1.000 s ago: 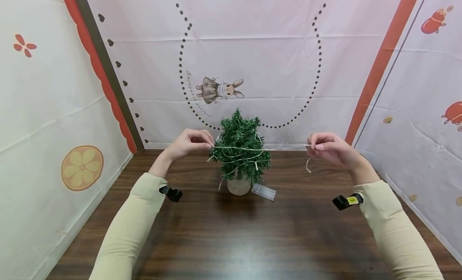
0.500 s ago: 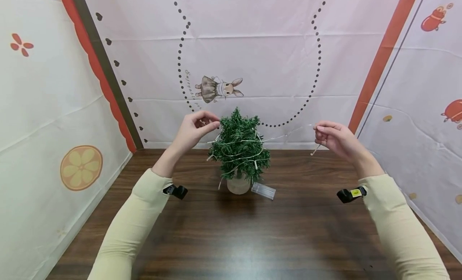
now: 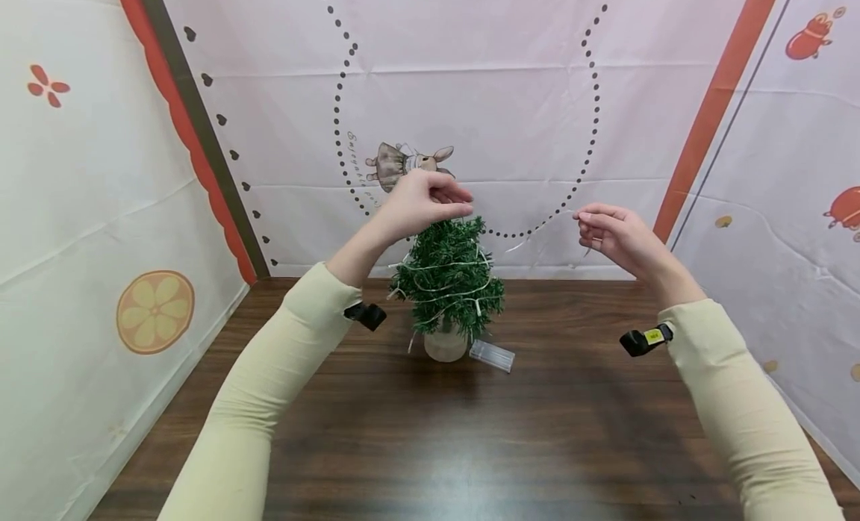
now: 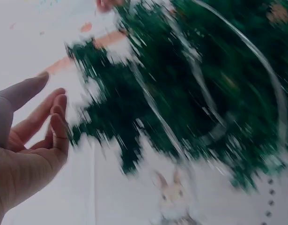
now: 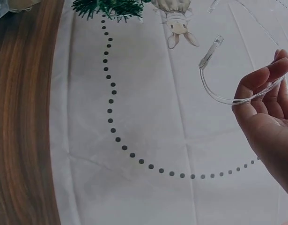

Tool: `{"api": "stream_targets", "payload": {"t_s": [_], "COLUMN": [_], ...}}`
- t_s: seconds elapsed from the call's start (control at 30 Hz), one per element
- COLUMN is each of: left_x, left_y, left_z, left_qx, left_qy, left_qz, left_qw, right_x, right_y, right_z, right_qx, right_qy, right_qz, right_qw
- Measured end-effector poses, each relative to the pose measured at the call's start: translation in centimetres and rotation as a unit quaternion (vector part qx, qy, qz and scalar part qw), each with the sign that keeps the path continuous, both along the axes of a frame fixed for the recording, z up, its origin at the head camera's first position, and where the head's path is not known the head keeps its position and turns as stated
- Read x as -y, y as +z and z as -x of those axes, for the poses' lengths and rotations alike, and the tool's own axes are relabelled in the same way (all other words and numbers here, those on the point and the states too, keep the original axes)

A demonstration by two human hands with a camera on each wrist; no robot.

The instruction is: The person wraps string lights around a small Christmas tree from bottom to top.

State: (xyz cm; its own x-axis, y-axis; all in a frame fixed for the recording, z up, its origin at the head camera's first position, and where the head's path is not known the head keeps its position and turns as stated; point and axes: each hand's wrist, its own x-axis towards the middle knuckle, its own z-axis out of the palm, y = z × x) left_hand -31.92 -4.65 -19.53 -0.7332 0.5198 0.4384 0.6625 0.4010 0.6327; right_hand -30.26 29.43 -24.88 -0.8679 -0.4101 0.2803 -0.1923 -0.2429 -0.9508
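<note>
A small green artificial Christmas tree [image 3: 449,278] stands in a pale pot [image 3: 446,347] on the table. Thin clear string lights [image 3: 452,288] wind around its branches. My left hand [image 3: 430,201] is over the treetop and hides the tip in the head view. In the left wrist view, the thumb and fingers [image 4: 58,119] are apart with nothing between them, beside blurred branches. Off to the right, my right hand [image 3: 614,230] pinches the string-light wire between thumb and forefinger. In the right wrist view, its loose end with a small bulb [image 5: 210,52] curves out from the fingers.
A clear battery box [image 3: 493,355] lies on the brown wooden table [image 3: 430,431], right of the pot. Printed cloth walls [image 3: 470,118] rise at the back and both sides.
My left hand has moved up and right from the tree's left side to over its top. My right hand has risen, still holding the wire, which now runs up behind the tree.
</note>
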Motion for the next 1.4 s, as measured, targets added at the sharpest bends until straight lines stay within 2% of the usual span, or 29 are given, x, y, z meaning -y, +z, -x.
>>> {"api": "stream_targets", "payload": {"t_s": [0.13, 0.33, 0.47, 0.67, 0.9, 1.17, 1.4], "left_x": [-2.6, -5.4, -6.8, -8.1, -8.0, -6.4, -4.9], "left_y": [0.8, 1.3, 1.3, 1.2, 1.0, 1.1, 1.5], "left_z": [-0.4, -0.5, -0.5, -0.3, 0.5, 1.1, 1.6], "left_qx": [-0.001, 0.042, 0.086, 0.138, 0.161, 0.174, 0.164], "left_qy": [0.001, 0.004, -0.007, -0.016, -0.022, -0.014, -0.011], "left_qz": [0.057, 0.105, 0.111, 0.086, 0.024, -0.029, -0.038], "left_qw": [0.9984, 0.9935, 0.9901, 0.9865, 0.9864, 0.9843, 0.9857], "right_x": [0.1, 0.4, 0.7, 1.6, 2.8, 3.3, 3.3], "right_y": [0.5, 0.9, 1.2, 1.8, 2.5, 2.3, 2.5], "right_z": [0.0, 0.1, 0.2, 0.1, 0.3, 0.8, 1.3], "right_qx": [-0.006, -0.005, -0.009, -0.016, -0.032, -0.037, -0.041], "right_qy": [0.002, 0.006, 0.01, 0.01, -0.001, -0.001, -0.005], "right_qz": [-0.002, 0.003, 0.003, -0.008, -0.041, -0.063, -0.069], "right_qw": [1.0, 1.0, 0.9999, 0.9998, 0.9986, 0.9973, 0.9967]}}
